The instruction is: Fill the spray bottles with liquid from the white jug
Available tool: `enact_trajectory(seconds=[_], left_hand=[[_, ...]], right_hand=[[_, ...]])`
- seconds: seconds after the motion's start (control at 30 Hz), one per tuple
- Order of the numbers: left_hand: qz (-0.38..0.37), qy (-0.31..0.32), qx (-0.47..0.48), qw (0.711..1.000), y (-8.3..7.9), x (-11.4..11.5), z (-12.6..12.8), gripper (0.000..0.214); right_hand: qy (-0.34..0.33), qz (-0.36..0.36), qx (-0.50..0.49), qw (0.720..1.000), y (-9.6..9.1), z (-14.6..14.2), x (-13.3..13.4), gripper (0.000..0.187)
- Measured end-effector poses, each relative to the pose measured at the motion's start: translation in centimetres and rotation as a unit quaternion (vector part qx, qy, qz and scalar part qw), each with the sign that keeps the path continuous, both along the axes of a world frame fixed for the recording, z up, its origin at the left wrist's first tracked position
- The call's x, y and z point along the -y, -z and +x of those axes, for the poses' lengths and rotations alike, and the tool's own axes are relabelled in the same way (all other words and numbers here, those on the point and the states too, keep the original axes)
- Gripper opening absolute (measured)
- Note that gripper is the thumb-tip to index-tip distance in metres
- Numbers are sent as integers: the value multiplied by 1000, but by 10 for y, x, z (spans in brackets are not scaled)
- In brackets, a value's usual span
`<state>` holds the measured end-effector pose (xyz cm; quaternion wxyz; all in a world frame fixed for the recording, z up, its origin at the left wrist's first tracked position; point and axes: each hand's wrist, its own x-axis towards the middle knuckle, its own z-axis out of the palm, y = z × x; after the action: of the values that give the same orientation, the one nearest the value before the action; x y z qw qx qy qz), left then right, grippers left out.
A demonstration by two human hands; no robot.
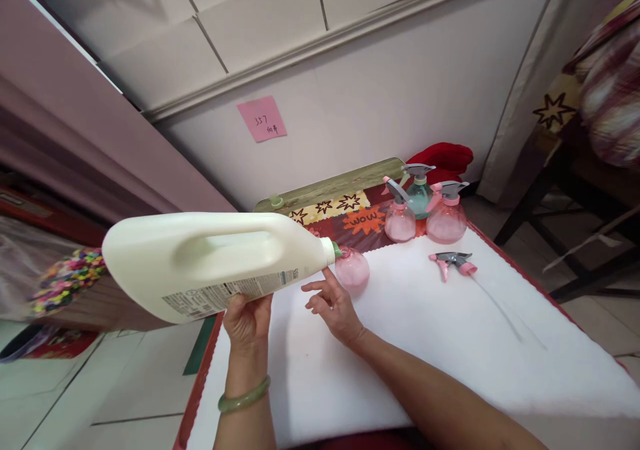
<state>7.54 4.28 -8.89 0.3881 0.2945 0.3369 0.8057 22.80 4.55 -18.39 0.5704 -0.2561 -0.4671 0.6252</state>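
My left hand, with a green bangle at the wrist, grips a large cream-coloured detergent jug from below. The jug lies tilted on its side, its green spout at the mouth of a round pink spray bottle that has no trigger head on. My right hand is near the jug's neck with fingers apart, one fingertip up against or close to the neck. A loose grey-and-pink trigger sprayer with its tube lies to the right on the white table cover.
Behind stand two pink spray bottles and a green spray bottle, all with trigger heads. A wooden-looking board leans along the wall, near a red cloth. A dark stool stands beyond the table's right edge.
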Motion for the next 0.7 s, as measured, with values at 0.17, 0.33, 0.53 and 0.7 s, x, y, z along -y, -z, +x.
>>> enact_trajectory(seconds=[0.17, 0.33, 0.53, 0.7], left_hand=[[-1, 6, -1, 1000, -2, 0, 1, 61], [2, 9, -3, 1000, -2, 0, 2, 61], [4, 11, -8, 1000, -3, 0, 2, 59], [3, 9, -2, 1000, -4, 0, 3, 60]], right_hand=[[3, 1, 1, 1000, 0, 0, 0, 76], [6, 1, 0, 1000, 0, 0, 0, 77], [5, 2, 1, 1000, -3, 1, 0, 77], [7, 3, 2, 1000, -2, 1, 1, 77]])
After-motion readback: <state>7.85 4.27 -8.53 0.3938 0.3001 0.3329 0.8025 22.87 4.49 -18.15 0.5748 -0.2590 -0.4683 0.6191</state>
